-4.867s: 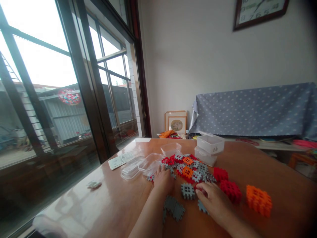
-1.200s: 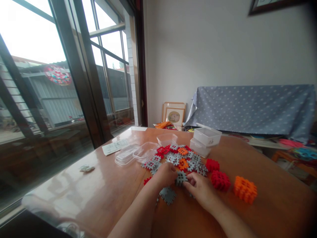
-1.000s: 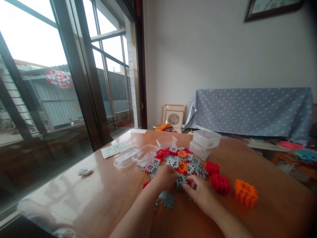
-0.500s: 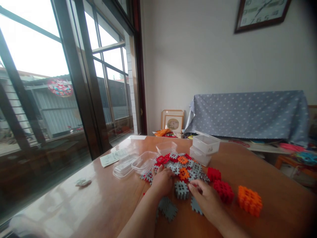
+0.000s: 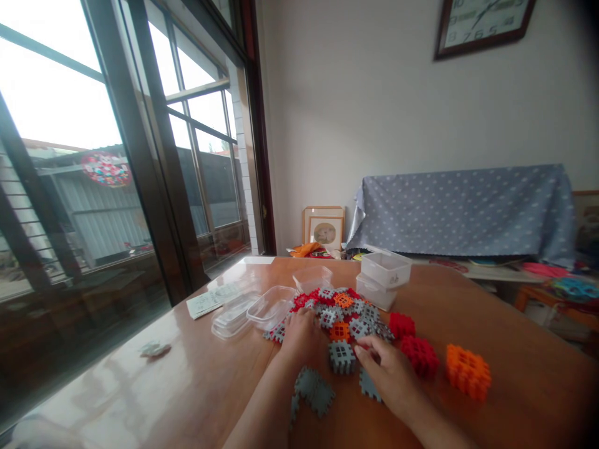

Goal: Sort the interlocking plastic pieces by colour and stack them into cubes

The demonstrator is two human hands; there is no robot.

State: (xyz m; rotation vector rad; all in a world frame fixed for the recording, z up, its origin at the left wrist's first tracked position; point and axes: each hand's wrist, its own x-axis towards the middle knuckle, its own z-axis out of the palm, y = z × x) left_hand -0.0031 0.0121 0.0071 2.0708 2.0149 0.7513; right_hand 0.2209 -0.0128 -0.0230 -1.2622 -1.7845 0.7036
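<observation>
My left hand (image 5: 300, 330) reaches over the left side of a pile of interlocking plastic squares (image 5: 359, 327) in grey, red and orange. Its fingers are stretched out on the pieces, their tips partly hidden. Close to the right of it stands a neat stack of grey window squares (image 5: 342, 357). Beside that stack is my right hand (image 5: 384, 368), its thumb and forefinger drawn together; what lies between them, if anything, is too small to make out. A flat grey square (image 5: 369, 385) lies partly under this hand. More flat grey squares (image 5: 314, 390) rest near my left forearm.
Red stacks (image 5: 419, 357) and an orange stack (image 5: 468, 372) stand to the right. Behind the pile are clear plastic boxes (image 5: 384, 269); an open clear tub (image 5: 270, 309), lids (image 5: 233, 317) and a paper sheet (image 5: 213, 300) lie left. A small crumpled packet (image 5: 154, 349) sits farther left.
My left hand has shifted slightly left and forward over the pile, its fingers flatter on the pieces. My right hand stays beside the grey stack. The camera view has turned a little.
</observation>
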